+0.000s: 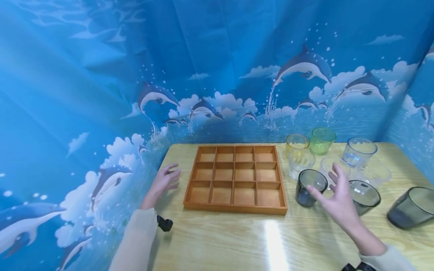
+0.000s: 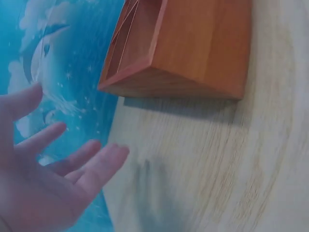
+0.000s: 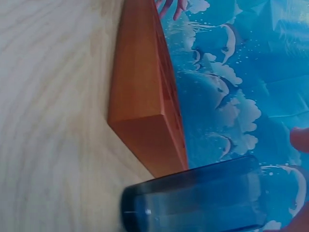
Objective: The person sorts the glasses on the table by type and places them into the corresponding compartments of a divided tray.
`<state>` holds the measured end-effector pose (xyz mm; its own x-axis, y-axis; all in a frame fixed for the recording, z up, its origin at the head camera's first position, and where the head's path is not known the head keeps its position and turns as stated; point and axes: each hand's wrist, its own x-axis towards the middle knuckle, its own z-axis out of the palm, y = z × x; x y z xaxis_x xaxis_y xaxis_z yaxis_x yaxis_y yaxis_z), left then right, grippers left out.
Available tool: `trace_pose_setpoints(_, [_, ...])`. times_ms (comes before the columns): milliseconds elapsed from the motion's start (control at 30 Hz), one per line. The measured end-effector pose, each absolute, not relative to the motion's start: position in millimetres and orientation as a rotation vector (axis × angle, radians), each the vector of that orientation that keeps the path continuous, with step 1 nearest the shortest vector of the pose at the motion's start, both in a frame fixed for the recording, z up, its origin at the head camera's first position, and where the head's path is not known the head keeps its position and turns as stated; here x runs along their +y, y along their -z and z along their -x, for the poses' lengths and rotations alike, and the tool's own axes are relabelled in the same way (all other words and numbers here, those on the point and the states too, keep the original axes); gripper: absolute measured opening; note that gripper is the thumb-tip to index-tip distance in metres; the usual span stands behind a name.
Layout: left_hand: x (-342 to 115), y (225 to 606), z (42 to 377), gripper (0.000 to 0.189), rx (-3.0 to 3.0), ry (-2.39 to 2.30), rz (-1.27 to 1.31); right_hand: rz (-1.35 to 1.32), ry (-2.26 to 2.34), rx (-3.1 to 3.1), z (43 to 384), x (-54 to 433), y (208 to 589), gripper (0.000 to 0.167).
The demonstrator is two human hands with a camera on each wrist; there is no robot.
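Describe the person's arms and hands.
The left sleeve and right sleeve are plain off-white, ending near the wrists. A small black device sits at the left wrist, and a black piece, partly cut off, at the right. The left hand and right hand wear no gloves.

The compartment tray [image 1: 234,208] is a warm orange-brown, its floors a lighter tan. Three tumblers [image 1: 306,194] are smoky grey — the one near the tray looks deep blue in the right wrist view. Another glass [image 1: 297,142] is yellow, its neighbour [image 1: 323,141] bright green; others [image 1: 301,163] are clear. The tabletop [image 1: 217,244] is pale yellow with streaky wood grain. The backdrop [image 1: 220,56] is vivid blue, printed with blue-and-white dolphins [image 1: 306,64], white clouds and bubble dots — and the sleeves [image 1: 135,237] are off-white.
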<state>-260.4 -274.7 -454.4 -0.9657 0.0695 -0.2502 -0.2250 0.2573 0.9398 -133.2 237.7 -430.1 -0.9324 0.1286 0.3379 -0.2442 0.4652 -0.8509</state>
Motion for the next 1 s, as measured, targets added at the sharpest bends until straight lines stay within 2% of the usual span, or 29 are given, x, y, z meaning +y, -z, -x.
trace_pose_setpoints(367, [-278.6, 470.9, 272.4, 0.052, 1.845, -1.884, 0.074, 0.000, -1.459, -2.406, 133.1, 235.9, 446.9, 0.101])
trace_pose_setpoints(1000, [-274.7, 491.7, 284.4, 0.049, 1.821, -1.823, 0.134, 0.119, -1.454, -2.440, 143.0, 232.7, 466.5, 0.101])
